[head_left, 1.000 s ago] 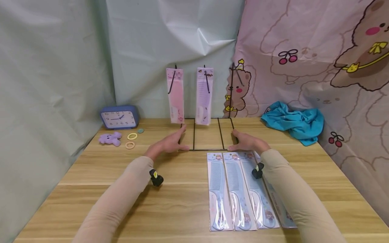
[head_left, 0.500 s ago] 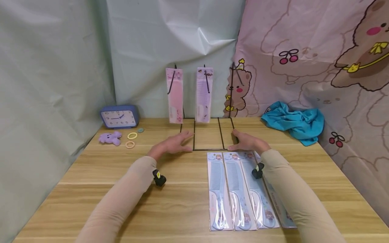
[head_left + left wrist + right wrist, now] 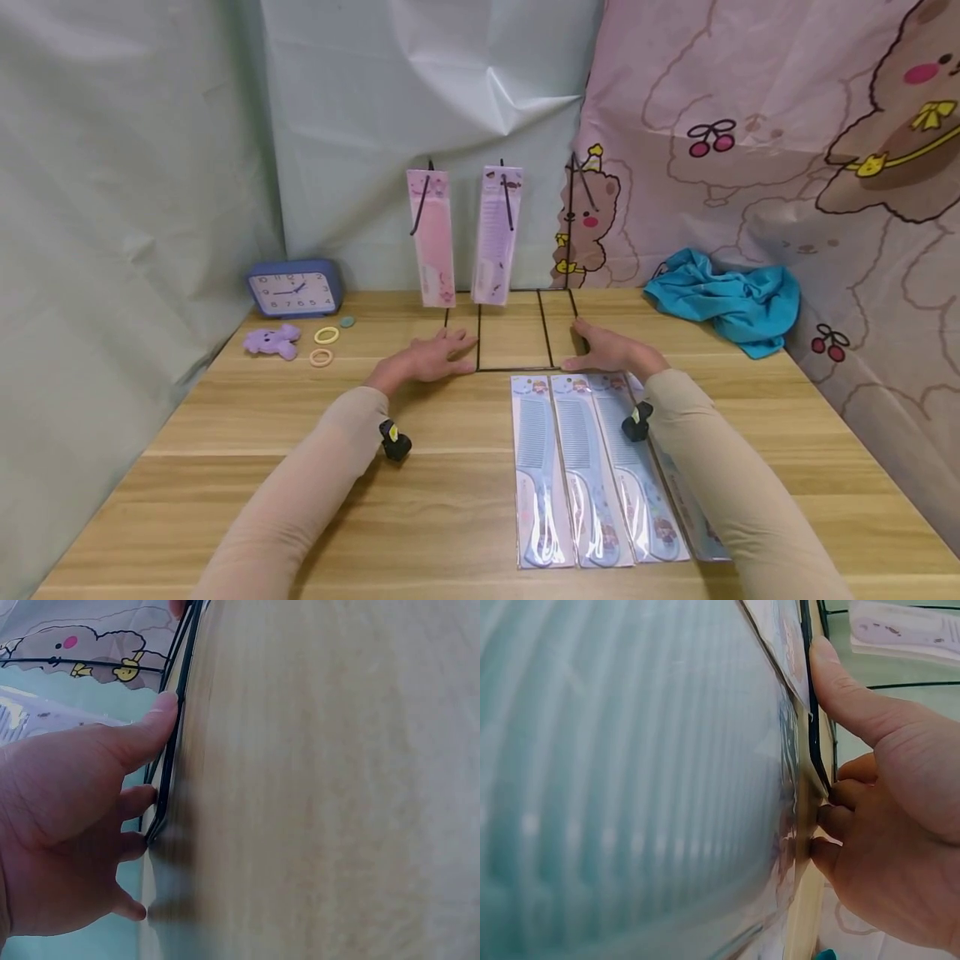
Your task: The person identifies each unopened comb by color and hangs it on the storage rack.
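Observation:
A black wire rack (image 3: 516,368) stands at the back middle of the wooden table (image 3: 450,500). A pink packaged comb (image 3: 431,237) and a purple one (image 3: 497,237) hang from its hooks, both tilted slightly. My left hand (image 3: 435,354) holds the left front corner of the rack's base. In the left wrist view, its thumb lies along the wire (image 3: 171,750) and its fingers curl at the corner. My right hand (image 3: 600,350) holds the right front corner, thumb along the wire (image 3: 810,712). Several blue packaged combs (image 3: 592,467) lie side by side under my right forearm.
A blue clock (image 3: 295,290), a purple plush toy (image 3: 272,341) and hair rings (image 3: 326,336) sit at the back left. A teal cloth (image 3: 723,300) lies bunched at the back right. Draped sheets wall in the table on three sides.
My left hand slid right onto the rack's left front corner. The hanging combs have swung and now tilt. The right hand stayed at its corner.

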A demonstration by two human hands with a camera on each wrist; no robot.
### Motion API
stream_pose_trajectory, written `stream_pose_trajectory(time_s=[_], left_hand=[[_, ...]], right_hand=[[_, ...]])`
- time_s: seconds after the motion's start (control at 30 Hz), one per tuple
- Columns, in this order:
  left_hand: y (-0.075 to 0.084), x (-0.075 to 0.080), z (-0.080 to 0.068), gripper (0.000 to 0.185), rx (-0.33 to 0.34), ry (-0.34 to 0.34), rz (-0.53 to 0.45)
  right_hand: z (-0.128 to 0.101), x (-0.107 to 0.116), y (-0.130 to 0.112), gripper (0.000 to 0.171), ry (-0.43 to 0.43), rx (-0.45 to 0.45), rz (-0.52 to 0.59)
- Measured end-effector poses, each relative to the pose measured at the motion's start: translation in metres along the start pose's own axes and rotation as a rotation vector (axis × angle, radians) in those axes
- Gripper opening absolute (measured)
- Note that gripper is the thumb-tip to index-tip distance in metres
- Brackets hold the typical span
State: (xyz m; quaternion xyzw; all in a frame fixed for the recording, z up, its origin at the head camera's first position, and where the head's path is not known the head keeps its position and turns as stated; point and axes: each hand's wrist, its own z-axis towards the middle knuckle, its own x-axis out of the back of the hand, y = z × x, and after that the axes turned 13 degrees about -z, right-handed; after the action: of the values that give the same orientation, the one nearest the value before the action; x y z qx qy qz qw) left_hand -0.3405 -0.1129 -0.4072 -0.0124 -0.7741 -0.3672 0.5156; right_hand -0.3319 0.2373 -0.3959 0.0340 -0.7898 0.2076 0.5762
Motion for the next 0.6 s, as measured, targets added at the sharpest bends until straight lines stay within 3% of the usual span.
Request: stream_pose_trajectory(time_s=[0.33,0.47,0.6], left_hand=[[0.003,0.000,0.004,0.064,0.003,-0.051,-0.006],[0.002,0.000,0.005,0.064,-0.005,-0.054,-0.016],[0.001,0.002,0.005,0.063,0.003,-0.056,-0.015]], right_hand=[[-0.005,0.003,0.006,0.105,-0.014,0.017,0.014],[-0.018,0.008,0.009,0.104,-0.001,0.029,0.033],[-0.043,0.012,0.012,0.096,0.044,0.083,-0.036]])
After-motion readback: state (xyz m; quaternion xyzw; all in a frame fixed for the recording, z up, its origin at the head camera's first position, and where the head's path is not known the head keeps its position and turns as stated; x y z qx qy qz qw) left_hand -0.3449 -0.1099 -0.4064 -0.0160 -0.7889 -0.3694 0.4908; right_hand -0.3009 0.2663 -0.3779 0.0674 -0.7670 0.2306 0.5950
